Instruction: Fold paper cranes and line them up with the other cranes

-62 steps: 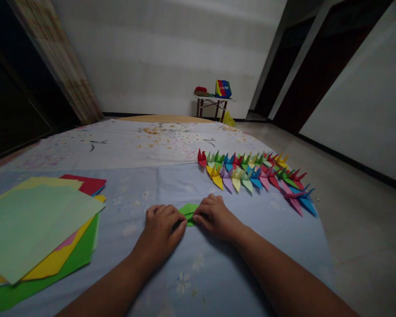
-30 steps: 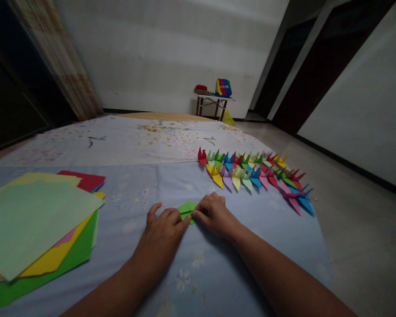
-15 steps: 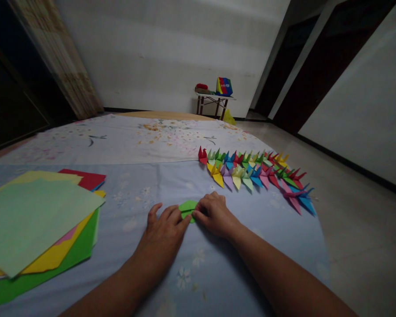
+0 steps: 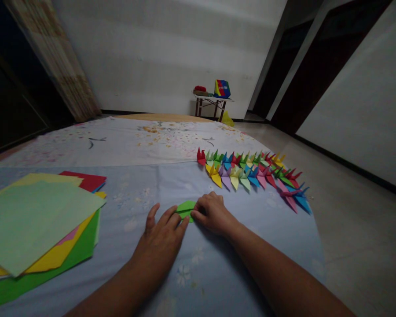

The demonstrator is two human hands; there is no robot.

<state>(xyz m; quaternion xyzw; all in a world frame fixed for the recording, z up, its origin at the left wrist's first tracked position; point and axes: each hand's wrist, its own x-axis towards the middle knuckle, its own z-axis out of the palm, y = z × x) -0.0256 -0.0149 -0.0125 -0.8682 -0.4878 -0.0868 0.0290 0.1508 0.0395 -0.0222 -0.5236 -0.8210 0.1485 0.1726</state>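
A small folded piece of green paper (image 4: 186, 205) lies on the blue floral tablecloth in front of me, with a dark slit across its middle. My left hand (image 4: 165, 226) rests on its left side, fingers spread and fingertips pressing the paper down. My right hand (image 4: 212, 212) pinches the paper's right edge between thumb and curled fingers. Part of the paper is hidden under both hands. Right of it and farther back stand rows of folded paper cranes (image 4: 234, 177) in several colours.
A stack of coloured paper sheets (image 4: 46, 215) lies at the left, pale green on top. The tablecloth (image 4: 128, 189) covers a round table. Beyond it, a small stand (image 4: 213, 98) with a multicoloured bag (image 4: 222, 89) stands by the wall.
The camera view has shifted slightly. My left hand's fingers have moved a little on the paper; my right hand keeps its pinch at the right edge.
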